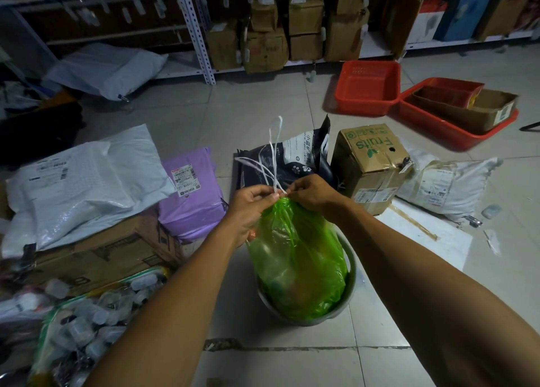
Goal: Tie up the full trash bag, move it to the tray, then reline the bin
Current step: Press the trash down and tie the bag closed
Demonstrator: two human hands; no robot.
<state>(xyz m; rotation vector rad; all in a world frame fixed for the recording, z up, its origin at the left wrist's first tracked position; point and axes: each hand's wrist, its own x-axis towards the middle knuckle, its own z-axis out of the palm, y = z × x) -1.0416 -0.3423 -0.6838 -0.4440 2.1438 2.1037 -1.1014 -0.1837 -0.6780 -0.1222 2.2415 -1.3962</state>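
Left hand [253, 204]: I see it gripping the gathered neck of the green trash bag [298, 258], fingers curled, thumb and forefinger pinching the white drawstring [273, 164].
Right hand [312, 194]: fingers curled, pinching the same drawstring at the bag's mouth, touching the left hand's fingertips.
Drawstring: loops stand up above both hands.
Trash bag: full, upright, its lower part inside the grey bin [349, 293] on the tiled floor [263, 100].
Open room: bare floor beyond the bag toward the red tray [368, 90]; a second red tray [455, 129] holds cardboard.
Edges: purple parcel [190, 194] left, dark pouch [289, 159] behind, Fruits box [371, 164] right, all near the bin.
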